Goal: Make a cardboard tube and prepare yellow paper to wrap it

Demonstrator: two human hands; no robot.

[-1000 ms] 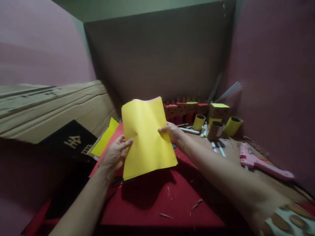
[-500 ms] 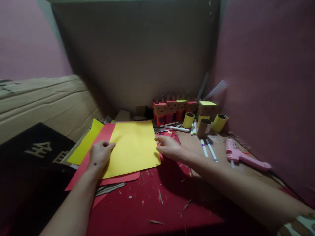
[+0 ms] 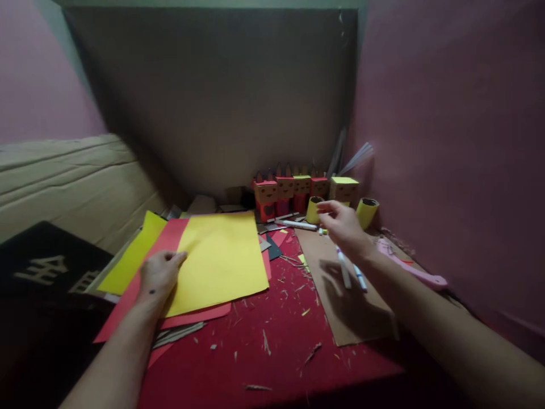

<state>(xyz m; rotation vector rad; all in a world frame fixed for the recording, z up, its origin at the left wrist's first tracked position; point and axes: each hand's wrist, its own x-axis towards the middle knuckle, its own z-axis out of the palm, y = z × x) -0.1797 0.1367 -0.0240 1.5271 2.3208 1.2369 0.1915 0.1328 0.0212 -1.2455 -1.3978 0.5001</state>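
Observation:
My left hand (image 3: 160, 276) is closed on the left edge of a yellow paper sheet (image 3: 221, 264), thumb on top. Beneath that sheet, red paper (image 3: 149, 275) spreads out to the left and front. My right hand (image 3: 343, 224) is raised over the cardboard sheet (image 3: 353, 321), fingers reaching left and slightly apart, nothing visible in them. Behind its fingertips stands a yellow-wrapped tube (image 3: 314, 210); another yellow tube (image 3: 367, 213) leans to its right. The bare brown tube is hidden behind this hand. Markers (image 3: 344, 268) lie under the right wrist.
Cardboard figures with box heads (image 3: 266, 193) line the back. A pink glue gun (image 3: 411, 270) lies at the right by the wall. Paper scraps litter the red tabletop (image 3: 238, 358). A black box with lettering (image 3: 46, 261) and a large carton (image 3: 63, 176) stand left.
My right hand has let go of the yellow sheet's right edge and moved right, over the cardboard. My left hand keeps its hold. The view has shifted slightly to the right.

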